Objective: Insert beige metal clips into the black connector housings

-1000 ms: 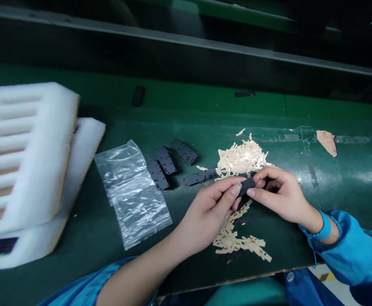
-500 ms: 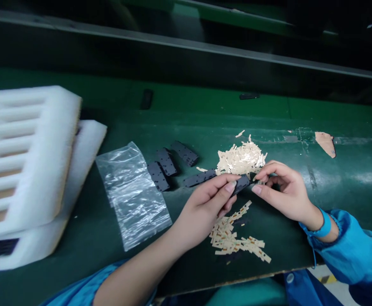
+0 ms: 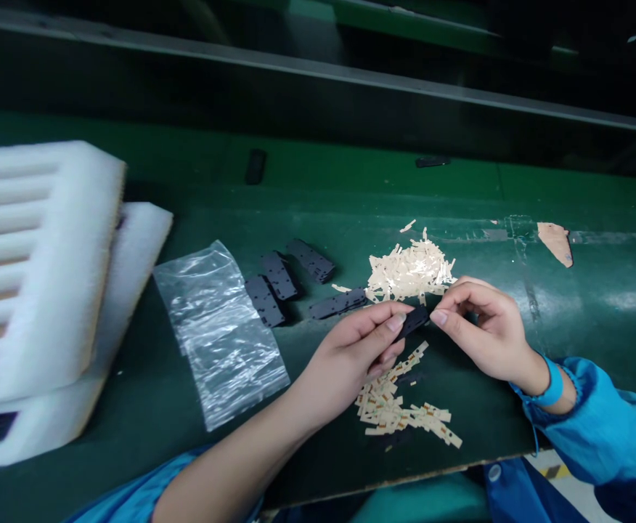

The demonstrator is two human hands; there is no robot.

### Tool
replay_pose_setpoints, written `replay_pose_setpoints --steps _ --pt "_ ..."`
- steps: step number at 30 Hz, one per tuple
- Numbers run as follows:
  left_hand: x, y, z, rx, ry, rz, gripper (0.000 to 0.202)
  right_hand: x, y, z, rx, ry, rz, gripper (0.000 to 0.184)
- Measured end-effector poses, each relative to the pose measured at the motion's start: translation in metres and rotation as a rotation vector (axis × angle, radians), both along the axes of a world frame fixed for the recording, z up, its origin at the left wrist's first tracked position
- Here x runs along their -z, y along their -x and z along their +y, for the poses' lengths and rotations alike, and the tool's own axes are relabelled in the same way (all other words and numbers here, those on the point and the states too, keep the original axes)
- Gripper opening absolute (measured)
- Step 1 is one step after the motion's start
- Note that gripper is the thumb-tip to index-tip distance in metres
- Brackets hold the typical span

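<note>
My left hand (image 3: pixel 353 356) pinches a small flat black strip (image 3: pixel 413 320) between thumb and fingers. My right hand (image 3: pixel 481 327) has thumb and forefinger pressed together at the strip's right end. Both hands hover just above the green work surface (image 3: pixel 318 218). Under them lies a scatter of beige backing strips (image 3: pixel 399 410), and a larger heap of beige strips (image 3: pixel 409 270) sits just beyond. Several more black strips (image 3: pixel 285 280) lie in small stacks to the left of that heap.
A clear plastic bag (image 3: pixel 217 334) lies flat left of the hands. White foam trays (image 3: pixel 40 290) are stacked at the far left. A torn brown patch (image 3: pixel 556 241) marks the surface at the right. A grey rail (image 3: pixel 318 69) runs across the back.
My right hand drew slightly away from the black strip, then returned to its right end. My left hand has kept hold of the strip throughout.
</note>
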State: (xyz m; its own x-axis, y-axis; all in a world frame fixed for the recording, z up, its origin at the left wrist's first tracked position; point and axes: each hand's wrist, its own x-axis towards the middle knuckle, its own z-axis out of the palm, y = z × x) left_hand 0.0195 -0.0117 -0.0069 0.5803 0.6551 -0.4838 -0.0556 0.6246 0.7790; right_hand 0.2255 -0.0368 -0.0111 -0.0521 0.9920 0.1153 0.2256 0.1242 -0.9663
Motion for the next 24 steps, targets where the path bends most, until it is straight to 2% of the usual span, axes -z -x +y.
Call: replay_pose_setpoints --steps 5,8,10,13,15,18,20,22,24 --pt "0.002 0.001 -0.001 0.005 0.024 -0.016 0.036 0.001 0.002 -0.001 0.009 0.05 0.019 0.014" --pt "0.003 0.002 -0.001 0.022 0.009 -0.009 0.036 0.001 0.001 0.002 -0.001 0.153 0.076 0.02" --pt "0.002 0.004 0.0 0.042 -0.034 0.012 0.034 0.002 -0.001 0.006 -0.063 0.274 0.154 0.025" --pt "-0.002 0.008 0.004 0.133 -0.164 0.037 0.03 0.004 -0.009 0.014 -0.25 0.465 0.285 0.036" --pt "-0.004 0.011 0.006 0.192 -0.276 0.067 0.029 0.005 -0.014 0.018 -0.34 0.525 0.308 0.037" --pt "-0.006 0.013 0.008 0.16 -0.424 0.188 0.021 0.001 -0.014 0.016 -0.321 0.416 0.161 0.027" --pt "-0.004 0.013 0.007 0.114 -0.471 0.255 0.018 -0.005 -0.01 0.011 -0.315 0.216 -0.044 0.026" --pt "-0.002 0.013 0.005 0.115 -0.484 0.273 0.022 -0.011 -0.006 0.008 -0.376 0.014 -0.272 0.022" --pt "0.0 0.012 0.005 0.104 -0.519 0.297 0.028 -0.017 -0.007 0.013 -0.431 -0.116 -0.451 0.017"
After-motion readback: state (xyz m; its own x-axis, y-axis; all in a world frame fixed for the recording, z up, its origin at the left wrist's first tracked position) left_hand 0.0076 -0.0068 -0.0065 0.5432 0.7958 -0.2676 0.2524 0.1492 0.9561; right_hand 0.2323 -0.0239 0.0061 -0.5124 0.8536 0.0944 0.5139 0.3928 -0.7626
